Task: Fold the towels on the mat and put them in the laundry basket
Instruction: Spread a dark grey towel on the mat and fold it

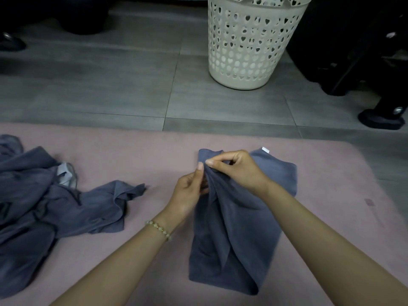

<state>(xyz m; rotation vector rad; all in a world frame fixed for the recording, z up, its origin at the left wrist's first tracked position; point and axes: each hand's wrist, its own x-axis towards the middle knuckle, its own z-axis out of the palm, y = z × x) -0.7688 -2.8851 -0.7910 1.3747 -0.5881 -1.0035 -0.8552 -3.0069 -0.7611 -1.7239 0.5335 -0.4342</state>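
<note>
A blue-grey towel (238, 228) lies partly folded on the pink mat (154, 155), with a white tag at its far corner. My left hand (189, 193) pinches a raised fold of this towel between thumb and fingers. My right hand (234, 168) pinches the same fold just above, its forearm lying across the towel. A heap of several crumpled blue-grey towels (44, 208) sits at the mat's left. The cream laundry basket (251, 47) with heart-shaped holes stands on the tiled floor beyond the mat, with some patterned cloth showing at its top.
Grey floor tiles (110, 85) lie between the mat and the basket. Dark furniture with a black foot (382, 118) stands at the right, close to the basket. Dark shapes fill the far left corner.
</note>
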